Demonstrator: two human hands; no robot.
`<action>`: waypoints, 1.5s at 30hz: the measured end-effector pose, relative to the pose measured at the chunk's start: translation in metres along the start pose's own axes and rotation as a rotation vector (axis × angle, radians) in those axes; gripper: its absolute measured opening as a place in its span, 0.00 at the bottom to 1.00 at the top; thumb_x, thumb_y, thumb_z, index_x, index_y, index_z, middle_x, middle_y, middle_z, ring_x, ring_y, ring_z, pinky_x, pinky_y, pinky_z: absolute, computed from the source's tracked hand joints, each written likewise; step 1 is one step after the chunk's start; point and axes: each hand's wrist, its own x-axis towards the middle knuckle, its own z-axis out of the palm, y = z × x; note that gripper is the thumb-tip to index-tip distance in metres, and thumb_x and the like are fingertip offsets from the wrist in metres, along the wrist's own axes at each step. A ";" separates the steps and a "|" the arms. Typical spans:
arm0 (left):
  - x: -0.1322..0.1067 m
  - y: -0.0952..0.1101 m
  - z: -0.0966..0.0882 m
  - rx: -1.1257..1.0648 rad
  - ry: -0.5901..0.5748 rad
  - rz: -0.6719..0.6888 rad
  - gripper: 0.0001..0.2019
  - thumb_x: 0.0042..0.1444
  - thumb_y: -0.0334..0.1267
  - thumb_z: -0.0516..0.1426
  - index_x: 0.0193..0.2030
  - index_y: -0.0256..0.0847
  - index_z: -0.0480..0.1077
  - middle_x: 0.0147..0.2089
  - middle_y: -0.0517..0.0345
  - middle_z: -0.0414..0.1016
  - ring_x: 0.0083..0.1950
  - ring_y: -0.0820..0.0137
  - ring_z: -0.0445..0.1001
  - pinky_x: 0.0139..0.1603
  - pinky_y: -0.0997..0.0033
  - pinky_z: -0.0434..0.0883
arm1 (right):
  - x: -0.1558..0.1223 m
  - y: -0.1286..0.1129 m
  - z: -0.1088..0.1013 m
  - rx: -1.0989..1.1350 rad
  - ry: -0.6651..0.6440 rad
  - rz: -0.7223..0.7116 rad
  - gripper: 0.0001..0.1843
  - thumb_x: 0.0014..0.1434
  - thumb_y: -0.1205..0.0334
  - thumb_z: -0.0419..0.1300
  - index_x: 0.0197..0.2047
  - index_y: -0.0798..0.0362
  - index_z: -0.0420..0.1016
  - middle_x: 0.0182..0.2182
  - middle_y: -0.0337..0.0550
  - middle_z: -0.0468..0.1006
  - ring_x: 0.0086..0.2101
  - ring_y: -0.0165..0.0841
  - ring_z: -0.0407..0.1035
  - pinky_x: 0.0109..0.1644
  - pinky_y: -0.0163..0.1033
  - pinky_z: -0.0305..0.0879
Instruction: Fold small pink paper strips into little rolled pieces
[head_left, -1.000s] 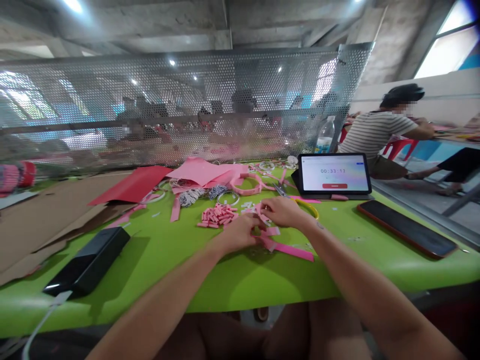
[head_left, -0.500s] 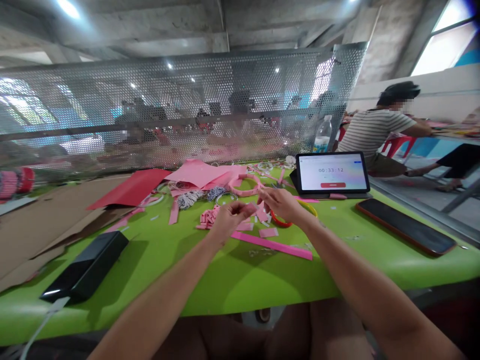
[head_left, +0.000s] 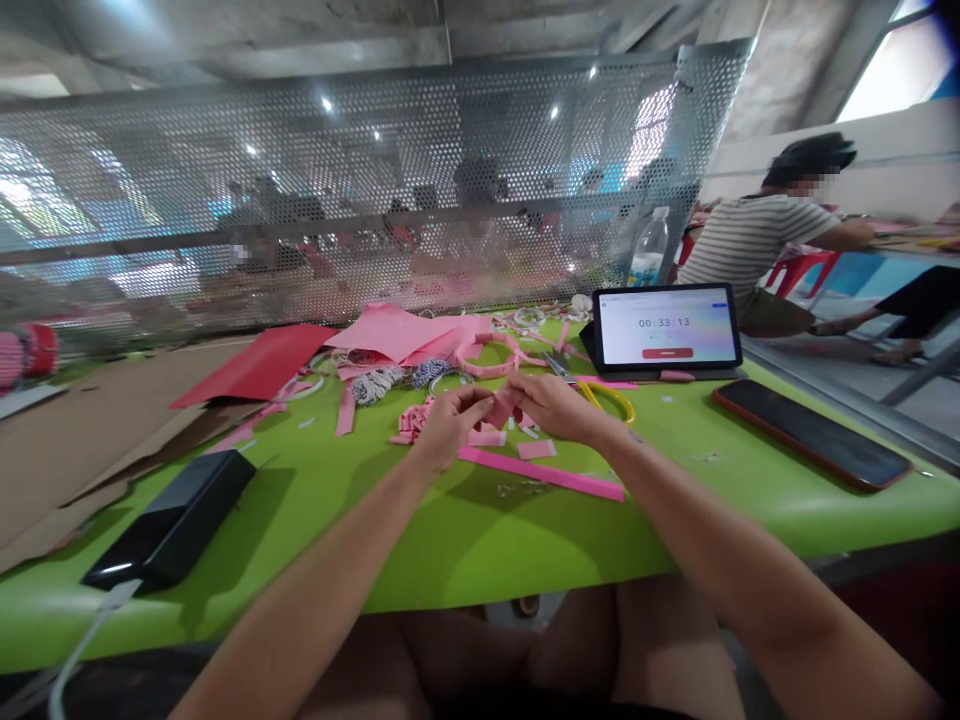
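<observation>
From my remote view, the left hand (head_left: pixel 450 425) and right hand (head_left: pixel 551 408) were pinched narrowly on a small pink paper piece (head_left: pixel 499 409), held above the lime-green counter (head_left: pixel 525 545). A long bright-pink paper strip (head_left: pixel 541 473) lay just below. The left hand partly blocked a pile of cut pink paper pieces (head_left: pixel 412 424). Metal-bladed scissors (head_left: pixel 559 367) and a curved yellow band (head_left: pixel 607 400) lay beyond the right hand.
</observation>
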 end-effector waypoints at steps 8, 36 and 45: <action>-0.005 0.004 0.004 0.049 0.065 0.032 0.06 0.52 0.38 0.58 0.32 0.37 0.72 0.28 0.59 0.71 0.26 0.76 0.66 0.26 0.77 0.62 | 0.000 0.001 0.006 -0.063 0.153 0.049 0.06 0.61 0.60 0.50 0.37 0.54 0.63 0.28 0.39 0.71 0.26 0.27 0.61 0.29 0.32 0.49; -0.010 0.009 0.006 -0.020 -0.081 0.146 0.04 0.52 0.32 0.53 0.29 0.37 0.68 0.26 0.61 0.67 0.26 0.77 0.63 0.27 0.77 0.61 | -0.001 -0.008 0.011 0.201 0.015 -0.047 0.14 0.63 0.64 0.45 0.25 0.54 0.58 0.22 0.35 0.63 0.24 0.25 0.54 0.29 0.33 0.47; -0.009 0.008 0.006 -0.081 -0.090 0.144 0.04 0.53 0.33 0.54 0.30 0.37 0.68 0.27 0.60 0.66 0.27 0.77 0.62 0.28 0.77 0.61 | -0.001 -0.006 0.012 0.309 0.025 -0.063 0.15 0.64 0.61 0.44 0.26 0.54 0.57 0.23 0.36 0.61 0.25 0.25 0.54 0.29 0.33 0.49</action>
